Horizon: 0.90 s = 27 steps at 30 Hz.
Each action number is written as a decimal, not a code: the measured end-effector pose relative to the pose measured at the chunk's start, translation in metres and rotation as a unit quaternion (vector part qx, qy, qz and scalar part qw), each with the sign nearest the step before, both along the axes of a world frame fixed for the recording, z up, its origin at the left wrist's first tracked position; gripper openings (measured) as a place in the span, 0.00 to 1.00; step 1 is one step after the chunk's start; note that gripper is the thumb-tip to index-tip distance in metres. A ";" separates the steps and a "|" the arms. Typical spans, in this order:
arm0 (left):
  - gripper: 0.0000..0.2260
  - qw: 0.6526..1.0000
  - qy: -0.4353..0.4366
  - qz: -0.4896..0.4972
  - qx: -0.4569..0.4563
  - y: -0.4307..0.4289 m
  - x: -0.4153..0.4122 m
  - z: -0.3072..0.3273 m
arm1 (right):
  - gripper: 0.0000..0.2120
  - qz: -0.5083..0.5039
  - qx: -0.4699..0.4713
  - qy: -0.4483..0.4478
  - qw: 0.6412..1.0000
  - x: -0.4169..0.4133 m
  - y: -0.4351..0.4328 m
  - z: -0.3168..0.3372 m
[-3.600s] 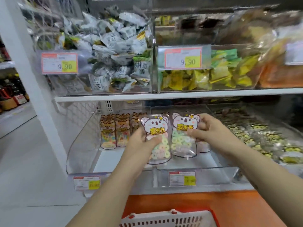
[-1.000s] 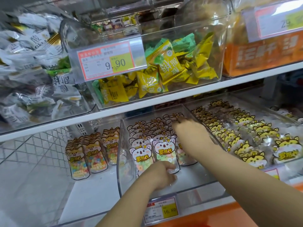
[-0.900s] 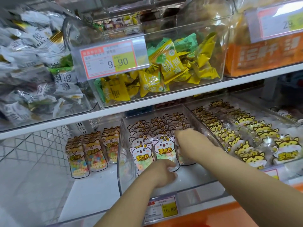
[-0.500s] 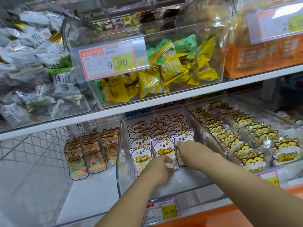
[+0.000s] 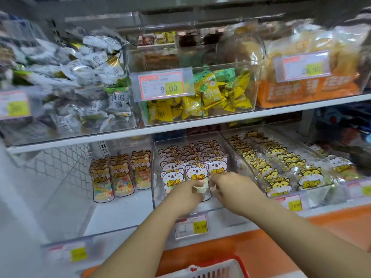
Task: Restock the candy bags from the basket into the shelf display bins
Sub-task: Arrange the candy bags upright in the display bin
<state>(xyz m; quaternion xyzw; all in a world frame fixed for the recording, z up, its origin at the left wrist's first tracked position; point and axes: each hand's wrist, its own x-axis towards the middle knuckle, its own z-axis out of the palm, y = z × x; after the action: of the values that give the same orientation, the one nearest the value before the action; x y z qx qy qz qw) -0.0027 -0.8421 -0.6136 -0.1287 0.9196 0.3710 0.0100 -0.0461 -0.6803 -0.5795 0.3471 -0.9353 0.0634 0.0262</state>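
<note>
Koala-print candy bags (image 5: 174, 178) stand in rows inside a clear middle bin (image 5: 154, 197) on the lower shelf. My left hand (image 5: 183, 197) reaches into the bin's front and pinches the lower part of the front middle koala bag (image 5: 195, 173). My right hand (image 5: 232, 190) is beside it, fingers curled on the bottom of the front right koala bag (image 5: 217, 167). The bags' lower halves are hidden behind both hands. A red and white basket (image 5: 210, 269) shows only its rim at the bottom edge.
Fox-print candy bags (image 5: 118, 179) stand in the left bin, by a wire mesh side panel (image 5: 56, 167). Tiger-print bags (image 5: 281, 173) fill the right bin. The upper shelf (image 5: 180, 127) holds bins of wrapped sweets close overhead. Price tags (image 5: 190, 225) line the shelf front.
My right hand drew back from the rear rows to the front row of koala bags. My left hand stayed at the front bags. The basket rim has come into view.
</note>
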 end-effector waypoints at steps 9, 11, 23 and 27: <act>0.11 0.975 0.208 0.009 0.076 0.018 0.173 -0.041 | 0.03 0.127 -0.114 -0.031 0.985 0.128 0.024 -0.052; 0.10 0.984 0.157 0.036 0.078 0.015 0.190 -0.081 | 0.06 0.134 -0.020 -0.076 0.988 0.139 0.017 -0.084; 0.20 0.953 -0.296 -0.006 -0.062 -0.027 0.254 -0.292 | 0.20 -0.023 0.199 -0.396 0.896 0.131 0.055 -0.301; 0.25 0.917 -0.396 -0.027 -0.030 -0.032 0.270 -0.328 | 0.28 0.010 0.352 -0.389 0.851 0.144 0.064 -0.344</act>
<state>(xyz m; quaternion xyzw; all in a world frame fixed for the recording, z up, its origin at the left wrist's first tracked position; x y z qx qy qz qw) 0.2672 -0.8737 -0.9415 -0.2406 0.8541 0.2618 0.3797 0.0975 -0.6159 -0.9238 0.2895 -0.8252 -0.1394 -0.4645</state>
